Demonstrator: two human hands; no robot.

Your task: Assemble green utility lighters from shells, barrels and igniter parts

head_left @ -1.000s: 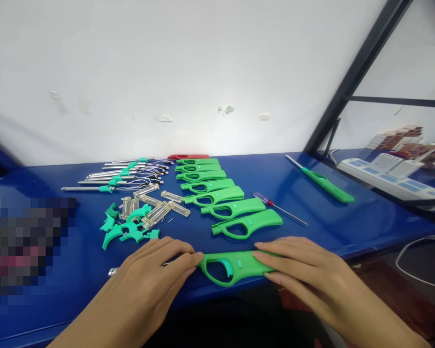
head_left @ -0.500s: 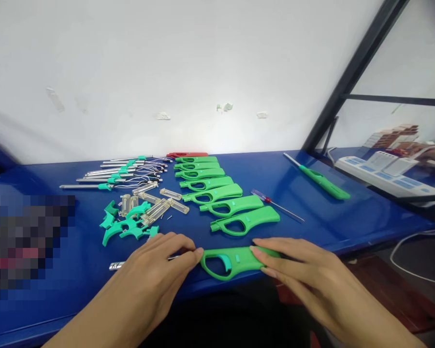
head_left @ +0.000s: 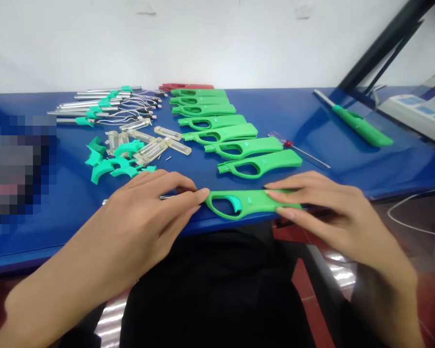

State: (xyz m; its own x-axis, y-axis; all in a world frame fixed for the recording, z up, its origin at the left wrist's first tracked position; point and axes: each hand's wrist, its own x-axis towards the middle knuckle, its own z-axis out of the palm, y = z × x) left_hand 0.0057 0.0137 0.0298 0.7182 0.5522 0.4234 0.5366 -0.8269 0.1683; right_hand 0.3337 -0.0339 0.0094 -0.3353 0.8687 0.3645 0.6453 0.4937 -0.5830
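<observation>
A green gas lighter (head_left: 255, 202) with a teal trigger lies along the front edge of the blue table. My left hand (head_left: 148, 208) pinches its neck, where the metal tube meets the handle. Most of that tube is hidden behind the hand; only short bits show. My right hand (head_left: 322, 208) grips the butt of the handle, fingertips on the upper side and thumb on the lower. Just beyond lies a row of several green handle shells (head_left: 279, 163). Left of them are teal triggers (head_left: 105, 169) and clear fuel tanks (head_left: 152, 151).
Metal lighter tubes (head_left: 83, 113) with wires lie at the back left. A red handle (head_left: 188, 87) tops the row. A screwdriver (head_left: 304, 153) rests right of the shells, and another green lighter (head_left: 362, 125) farther right. A white power strip (head_left: 416, 116) stands at the right edge.
The view has tilted down, showing more lap and floor. My right fingers have shifted from lying over the handle to holding its two sides. My left hand keeps its pinch.
</observation>
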